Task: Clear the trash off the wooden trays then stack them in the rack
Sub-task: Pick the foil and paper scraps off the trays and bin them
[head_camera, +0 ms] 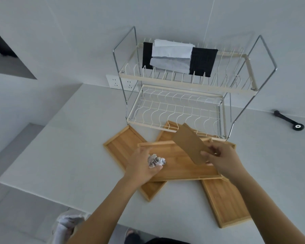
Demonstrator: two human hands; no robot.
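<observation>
Clutched crumpled trash point(156, 161) in left hand point(142, 165), pinched cardboard strip point(190, 145), long axis running far-left, in right hand point(222, 158), seemingly above topmost wooden tray point(180, 169).

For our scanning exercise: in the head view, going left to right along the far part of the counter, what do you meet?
Wall socket → two-tier dish rack → black tool lying on the counter.
</observation>
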